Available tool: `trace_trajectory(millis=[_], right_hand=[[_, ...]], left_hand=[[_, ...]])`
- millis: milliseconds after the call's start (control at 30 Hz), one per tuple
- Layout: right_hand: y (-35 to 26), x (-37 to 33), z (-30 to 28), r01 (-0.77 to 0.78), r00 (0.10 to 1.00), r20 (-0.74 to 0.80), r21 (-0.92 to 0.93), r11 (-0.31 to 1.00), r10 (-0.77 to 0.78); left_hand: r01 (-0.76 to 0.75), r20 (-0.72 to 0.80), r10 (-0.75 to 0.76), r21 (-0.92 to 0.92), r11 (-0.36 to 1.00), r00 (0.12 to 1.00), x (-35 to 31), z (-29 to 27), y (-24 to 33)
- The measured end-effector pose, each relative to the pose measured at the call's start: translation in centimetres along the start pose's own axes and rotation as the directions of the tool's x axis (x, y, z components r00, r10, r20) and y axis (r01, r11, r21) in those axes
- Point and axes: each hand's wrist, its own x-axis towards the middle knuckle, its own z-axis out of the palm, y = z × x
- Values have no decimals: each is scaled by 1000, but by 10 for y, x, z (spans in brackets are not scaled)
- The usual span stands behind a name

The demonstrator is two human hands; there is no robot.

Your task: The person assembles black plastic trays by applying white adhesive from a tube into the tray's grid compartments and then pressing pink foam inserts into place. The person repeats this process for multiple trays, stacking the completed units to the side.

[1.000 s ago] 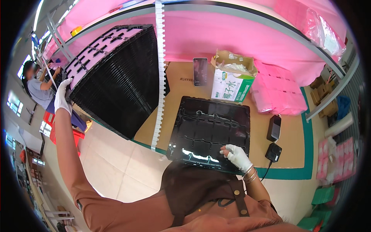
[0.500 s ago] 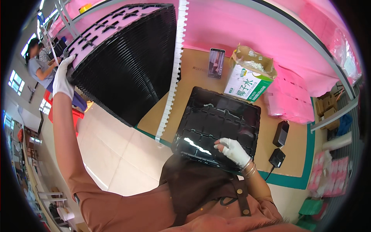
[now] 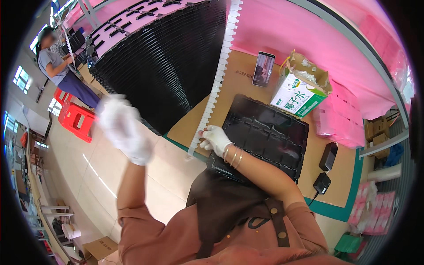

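Note:
My left hand (image 3: 123, 128), in a white glove, is smeared by motion over the pale floor. It is apart from the tall stack of black plastic trays (image 3: 163, 66), so I cannot tell whether it holds anything. My gloved right hand (image 3: 215, 139) is closed, its fingers curled at the left edge of a black compartmented tray (image 3: 269, 128) and beside a white toothed strip (image 3: 216, 88). What lies in those fingers, if anything, is hidden. My right forearm crosses over the tray's near part. Pink material shows on top of the stack.
Behind the tray stand a phone (image 3: 263, 69) and an open carton (image 3: 300, 90). Pink wrapped packs (image 3: 340, 115) and two black power adapters (image 3: 328, 157) lie to the right. Beyond the stack, a person (image 3: 57, 66) stands near a red stool (image 3: 75, 117).
My left hand has left the stack's edge and swung right and toward me. My right hand has moved left across the tray to the white strip. The view has shifted slightly.

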Motion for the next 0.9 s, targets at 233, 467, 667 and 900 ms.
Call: trace_trajectory(millis=[233,467,667,900], right_hand=[[6,-25,1,160,986,-20,-97,982,-163],[-6,-80,-24,442,897,-29,-14,897,-442],[13,-97,-41,395,904,-186,15,919,-386],[5,-104,-45,640,397,-68,-694,329,-915]], left_hand=[[729,723,-682,523,440,-107,-112,11,-13],[980,701,-692,191,-52,-173,-150,30,17],[976,666,-731,-23,-216,-146,-147,53,55],[980,651,-735,74,-186,-188,-162,59,31]])
